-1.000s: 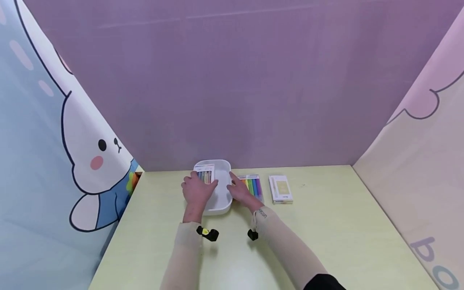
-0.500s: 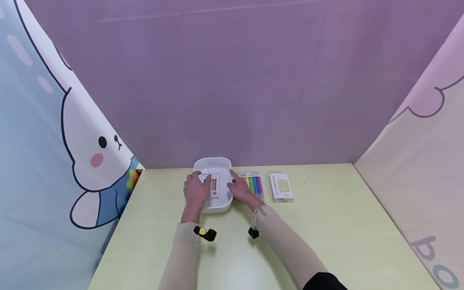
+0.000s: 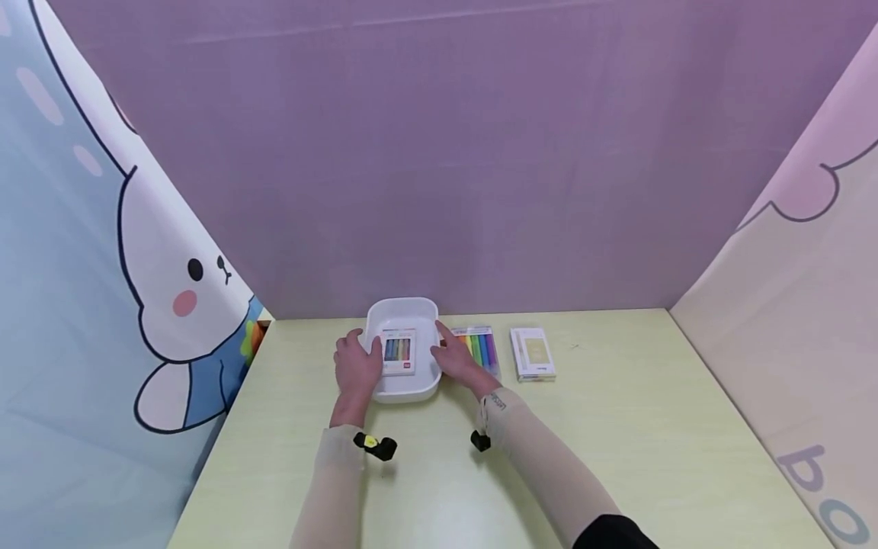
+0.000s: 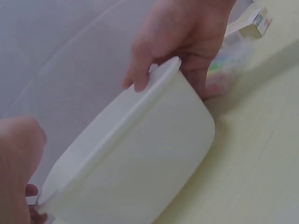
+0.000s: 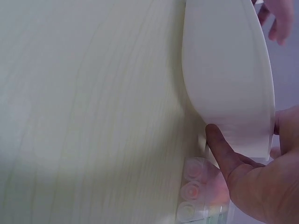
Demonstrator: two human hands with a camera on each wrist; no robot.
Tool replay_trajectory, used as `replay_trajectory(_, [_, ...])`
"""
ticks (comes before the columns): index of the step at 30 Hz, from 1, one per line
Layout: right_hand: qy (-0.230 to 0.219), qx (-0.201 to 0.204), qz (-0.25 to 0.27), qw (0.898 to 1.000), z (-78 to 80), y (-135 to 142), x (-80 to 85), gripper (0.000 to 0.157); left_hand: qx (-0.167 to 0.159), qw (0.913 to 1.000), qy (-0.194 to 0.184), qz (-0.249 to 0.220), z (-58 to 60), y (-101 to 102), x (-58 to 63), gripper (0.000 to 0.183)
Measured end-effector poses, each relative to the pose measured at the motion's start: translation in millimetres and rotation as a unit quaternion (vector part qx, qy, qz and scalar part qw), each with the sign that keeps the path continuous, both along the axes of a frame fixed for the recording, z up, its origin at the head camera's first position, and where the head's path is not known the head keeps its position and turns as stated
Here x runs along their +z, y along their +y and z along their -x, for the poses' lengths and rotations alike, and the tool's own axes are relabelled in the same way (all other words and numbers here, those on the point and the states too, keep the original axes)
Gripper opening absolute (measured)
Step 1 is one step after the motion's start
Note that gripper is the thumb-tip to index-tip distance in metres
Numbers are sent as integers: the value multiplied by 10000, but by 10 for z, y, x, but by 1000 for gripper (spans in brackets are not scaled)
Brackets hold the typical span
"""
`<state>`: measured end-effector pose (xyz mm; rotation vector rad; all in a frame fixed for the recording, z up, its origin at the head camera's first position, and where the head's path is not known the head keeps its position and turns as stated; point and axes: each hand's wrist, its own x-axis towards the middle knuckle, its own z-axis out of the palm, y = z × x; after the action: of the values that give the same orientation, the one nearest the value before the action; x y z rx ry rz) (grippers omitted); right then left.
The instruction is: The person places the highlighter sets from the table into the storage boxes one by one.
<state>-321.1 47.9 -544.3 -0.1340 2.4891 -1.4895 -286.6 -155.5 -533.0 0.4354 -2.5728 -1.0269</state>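
Left hand [image 3: 357, 369] seemingly at tray rim [image 3: 403, 300]

White rounded rectangular plastic tub [image 3: 405, 396]: smooth, satin. White flat box inside [image 3: 398, 351]: printed card. Clear flat plastic marker pack [image 3: 482, 348]: glossy. Pale yellow flat counter [image 3: 638, 427]: smooth, wood-grained. Purple cloth backdrop [image 3: 439, 168]: matt, creased.

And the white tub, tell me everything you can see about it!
The white tub is a rounded rectangle, smooth and plastic-looking, with a thin rim. It's upright, open at the top, near the far edge of the table. A flat box showing coloured sticks lies inside. The right hand grips its right side; the left hand is at its left rim, but I can't tell if it touches.
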Motion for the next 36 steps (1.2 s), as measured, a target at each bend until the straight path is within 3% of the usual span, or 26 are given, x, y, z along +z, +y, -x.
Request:
replay_trajectory(11, [-111,-22,-8,9999,-11,-2,6,61,-479,9939,0,-994,47,-207,-196,49])
replay_trajectory(17, [-71,-38,-92,9999,-16,-16,-13,61,-856,9888,-177,-1208,60,-272,-255,48])
replay_trajectory(27, [39,4,0,10000,-25,-26,-21,61,-1438,9662,-302,-2118,137,-392,-308,46])
replay_trajectory(36, [38,-46,55,10000,-27,-18,6,61,-1815,9543,-530,-2316,212,-484,-358,46])
